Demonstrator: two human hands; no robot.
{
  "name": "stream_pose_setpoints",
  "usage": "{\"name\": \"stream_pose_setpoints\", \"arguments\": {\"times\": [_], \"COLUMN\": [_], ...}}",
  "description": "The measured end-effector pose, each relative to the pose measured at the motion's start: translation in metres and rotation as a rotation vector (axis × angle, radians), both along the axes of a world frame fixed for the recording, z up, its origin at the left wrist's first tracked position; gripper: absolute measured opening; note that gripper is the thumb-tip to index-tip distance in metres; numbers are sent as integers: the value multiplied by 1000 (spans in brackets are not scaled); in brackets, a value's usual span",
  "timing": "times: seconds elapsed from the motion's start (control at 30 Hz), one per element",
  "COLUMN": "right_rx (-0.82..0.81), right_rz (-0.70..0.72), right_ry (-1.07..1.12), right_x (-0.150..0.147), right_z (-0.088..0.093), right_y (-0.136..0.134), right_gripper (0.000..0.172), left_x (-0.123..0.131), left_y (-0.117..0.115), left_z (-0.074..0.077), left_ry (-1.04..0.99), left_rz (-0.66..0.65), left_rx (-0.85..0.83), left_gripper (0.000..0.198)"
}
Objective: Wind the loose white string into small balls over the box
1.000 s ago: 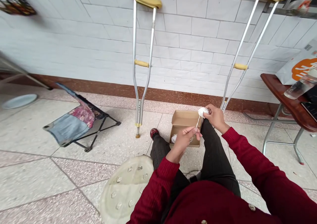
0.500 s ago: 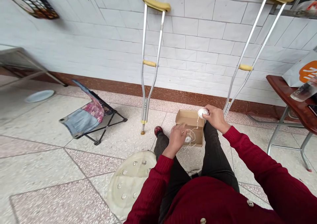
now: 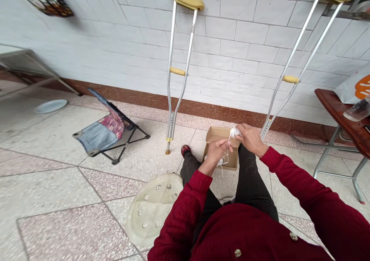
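Observation:
I sit with my legs stretched out, wearing a dark red sweater. My right hand (image 3: 251,138) is closed around a small ball of white string (image 3: 234,132). A strand of string (image 3: 228,147) runs from the ball down to my left hand (image 3: 217,152), which pinches it. Loose loops of string hang below the left hand. Both hands hover over an open cardboard box (image 3: 217,134) on the floor between my legs. Something white lies in the box, mostly hidden by my left hand.
Two crutches (image 3: 177,66) (image 3: 295,64) lean on the white tiled wall. A folding fabric stool (image 3: 107,129) stands at the left, a pale round plastic lid (image 3: 150,211) beside my left leg. A brown table (image 3: 341,118) with a bottle (image 3: 357,110) is at the right.
My left hand dipped toward the box, then rose again with the strand pinched, closer to the ball. The right hand stayed on the ball. The camera view shifted left slightly.

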State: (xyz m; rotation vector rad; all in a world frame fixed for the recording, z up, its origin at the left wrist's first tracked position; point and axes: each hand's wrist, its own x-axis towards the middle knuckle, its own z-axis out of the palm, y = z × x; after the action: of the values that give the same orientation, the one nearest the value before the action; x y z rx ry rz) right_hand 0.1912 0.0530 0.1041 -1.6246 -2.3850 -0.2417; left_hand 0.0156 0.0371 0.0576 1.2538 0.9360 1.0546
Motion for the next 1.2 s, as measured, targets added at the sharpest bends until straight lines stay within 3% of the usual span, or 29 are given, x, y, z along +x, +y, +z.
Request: {"name": "stream_pose_setpoints", "arguments": {"times": [0.13,0.27,0.5,0.63,0.77,0.9,1.0,1.1,1.2], "right_rx": [-33,-41,-18,69,214,420,552,484,350], "right_rz": [9,-88,-163,-241,-288,-285,-205,-91,-40], "right_ry": [-6,46,161,195,280,434,553,556,472], "right_x": [2,7,27,43,64,77,72,55,37], "right_z": [-7,-17,-19,-2,38,97,129,128,103], "right_y": [7,19,37,50,68,78,74,62,51], "right_gripper": [18,19,24,26,28,21,18,17,17], "left_x": [-7,-11,-21,-26,-31,-39,-42,-36,-22], "left_y": [-10,-17,-30,-31,-26,2,34,55,58], "left_z": [14,21,21,32,44,34,17,8,15], "left_ry": [-177,-230,-190,-143,-95,73,348,473,336], "left_rz": [-148,-291,-334,-429,-479,-424,-221,-23,44], "left_rx": [-80,-138,-135,-111,-61,30,109,165,246], "left_gripper": [33,34,37,38,39,40,32,26,42]}}
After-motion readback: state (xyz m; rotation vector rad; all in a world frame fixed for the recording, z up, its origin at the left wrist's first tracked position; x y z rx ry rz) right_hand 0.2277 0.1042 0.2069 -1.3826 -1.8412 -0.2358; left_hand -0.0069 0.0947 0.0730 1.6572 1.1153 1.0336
